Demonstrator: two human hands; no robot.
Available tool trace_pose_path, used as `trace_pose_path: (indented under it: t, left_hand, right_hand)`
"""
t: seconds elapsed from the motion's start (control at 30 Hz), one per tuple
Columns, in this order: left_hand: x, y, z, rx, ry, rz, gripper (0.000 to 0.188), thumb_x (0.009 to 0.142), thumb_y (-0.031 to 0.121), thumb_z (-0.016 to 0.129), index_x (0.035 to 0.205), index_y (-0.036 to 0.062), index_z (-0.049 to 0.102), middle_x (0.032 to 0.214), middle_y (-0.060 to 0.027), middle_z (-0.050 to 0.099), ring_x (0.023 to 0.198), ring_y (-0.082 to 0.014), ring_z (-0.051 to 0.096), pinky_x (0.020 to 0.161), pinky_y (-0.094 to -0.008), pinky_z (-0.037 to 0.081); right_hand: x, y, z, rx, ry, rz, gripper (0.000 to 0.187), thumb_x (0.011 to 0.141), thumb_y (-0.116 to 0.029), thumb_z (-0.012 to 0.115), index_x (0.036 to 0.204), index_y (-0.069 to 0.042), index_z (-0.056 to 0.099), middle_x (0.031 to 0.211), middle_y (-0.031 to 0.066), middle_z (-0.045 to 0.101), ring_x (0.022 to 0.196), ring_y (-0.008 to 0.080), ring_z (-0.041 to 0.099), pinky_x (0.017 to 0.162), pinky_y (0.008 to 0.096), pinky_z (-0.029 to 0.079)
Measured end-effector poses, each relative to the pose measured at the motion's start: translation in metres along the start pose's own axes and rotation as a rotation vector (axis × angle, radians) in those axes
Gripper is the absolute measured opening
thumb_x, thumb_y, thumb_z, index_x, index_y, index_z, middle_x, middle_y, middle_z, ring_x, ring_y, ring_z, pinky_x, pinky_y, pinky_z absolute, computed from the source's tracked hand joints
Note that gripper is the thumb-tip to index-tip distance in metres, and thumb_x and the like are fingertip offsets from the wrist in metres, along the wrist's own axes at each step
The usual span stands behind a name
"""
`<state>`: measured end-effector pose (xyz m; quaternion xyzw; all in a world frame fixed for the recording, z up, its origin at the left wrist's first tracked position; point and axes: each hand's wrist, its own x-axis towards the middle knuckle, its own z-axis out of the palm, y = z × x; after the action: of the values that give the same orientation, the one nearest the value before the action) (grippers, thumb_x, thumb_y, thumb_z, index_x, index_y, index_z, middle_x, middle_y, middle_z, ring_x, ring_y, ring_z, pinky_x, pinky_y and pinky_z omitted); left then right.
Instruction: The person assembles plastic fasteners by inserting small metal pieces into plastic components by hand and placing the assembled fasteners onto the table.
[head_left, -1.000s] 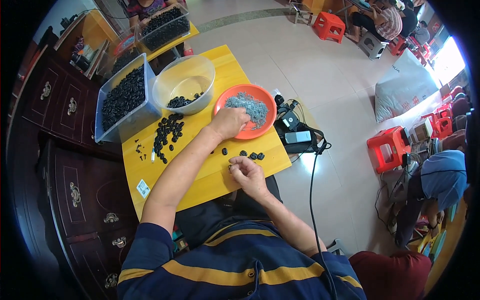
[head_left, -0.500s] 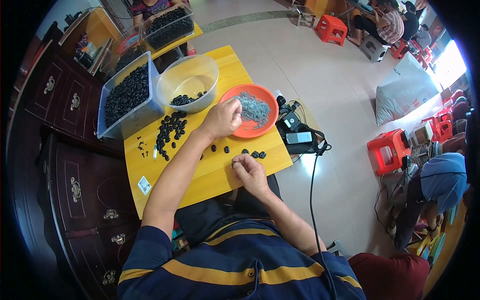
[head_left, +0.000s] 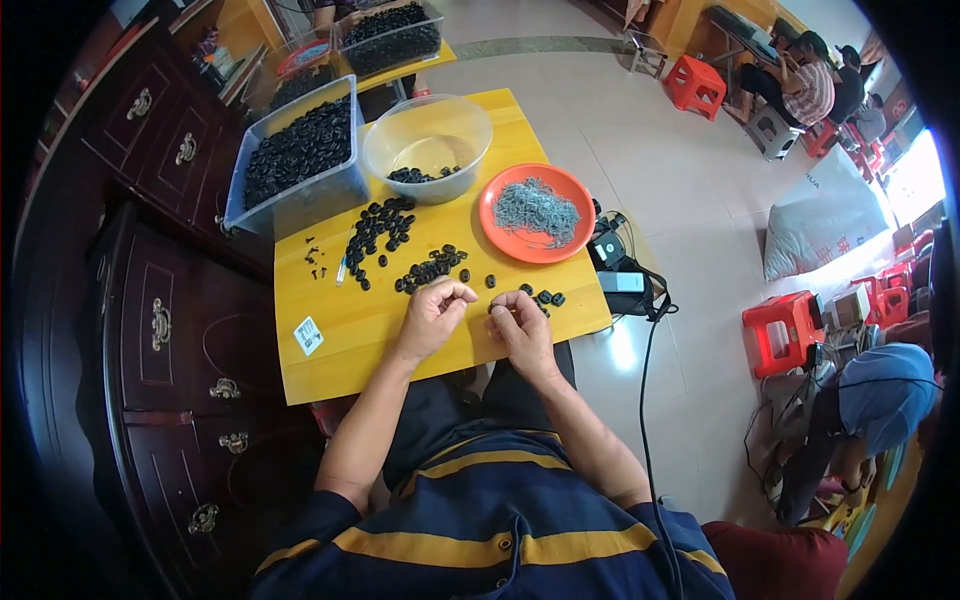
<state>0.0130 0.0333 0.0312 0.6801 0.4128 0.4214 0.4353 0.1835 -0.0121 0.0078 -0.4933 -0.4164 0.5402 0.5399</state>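
Note:
Close to the front of the yellow table (head_left: 375,355), my two hands face each other, a short gap apart. My left hand (head_left: 432,318) is closed in a pinch; whatever its fingertips hold is too small to name. In my right hand (head_left: 524,332), thumb and fingers pinch a small black round piece, mostly covered by the fingers. Loose black pieces (head_left: 430,268) lie just beyond my left hand, and several more (head_left: 542,297) rest beside my right. Thin silvery metal pins (head_left: 537,210) are heaped on the orange plate (head_left: 490,225).
A clear round tub (head_left: 378,160) holds some black pieces; the bluish bin (head_left: 300,215) beside it is heaped with them. Black screws (head_left: 313,258) lie at left. Drawers (head_left: 160,325) border the table's left. A black cable (head_left: 645,410) runs past my right arm.
My left hand has drawn back from the orange plate to beside my right hand, still pinched. The black pieces its arm covered now show. The whole view has shifted a little.

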Motion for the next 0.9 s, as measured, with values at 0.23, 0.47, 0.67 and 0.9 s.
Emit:
trace_pose_path:
  t: [0.23,0.47,0.67,0.9]
  left_hand:
    - [-0.020,-0.011,0.010,-0.146,0.060,-0.135,0.016,0.089,-0.002,0.060,0.105,0.0003,0.063,0.086,0.0016,0.061,0.071,-0.0021,0.055,0.066,-0.0192,0.047]
    - [-0.020,-0.009,0.013,-0.089,0.087,-0.088,0.020,0.088,-0.003,0.061,0.107,-0.0002,0.057,0.083,0.0000,0.062,0.069,-0.0031,0.058,0.064,-0.0211,0.049]
    - [-0.018,-0.008,0.012,-0.034,0.060,-0.092,0.021,0.088,-0.004,0.061,0.108,0.0003,0.057,0.085,0.0014,0.061,0.071,-0.0024,0.056,0.066,-0.0192,0.048]
    - [-0.018,-0.001,0.013,0.022,0.068,-0.088,0.020,0.086,-0.004,0.062,0.105,0.0005,0.057,0.083,0.0010,0.061,0.070,-0.0027,0.056,0.065,-0.0198,0.048]
  right_hand:
    - [0.000,0.012,0.005,-0.015,-0.050,0.032,0.009,0.099,-0.012,0.058,0.101,-0.003,0.057,0.083,-0.0013,0.059,0.072,0.0057,0.058,0.065,0.0203,0.048]
    - [0.000,0.018,0.007,-0.038,-0.015,0.009,0.012,0.096,-0.010,0.061,0.103,-0.002,0.064,0.080,-0.0017,0.064,0.067,0.0036,0.056,0.058,0.0208,0.046]
    - [0.000,0.021,0.006,-0.040,-0.022,0.003,0.013,0.095,-0.010,0.062,0.105,-0.002,0.064,0.079,-0.0010,0.065,0.066,0.0036,0.056,0.058,0.0212,0.046]
    - [-0.001,0.019,0.007,-0.052,-0.004,0.016,0.012,0.094,-0.010,0.063,0.102,-0.001,0.066,0.078,-0.0009,0.065,0.067,0.0038,0.057,0.058,0.0213,0.046]
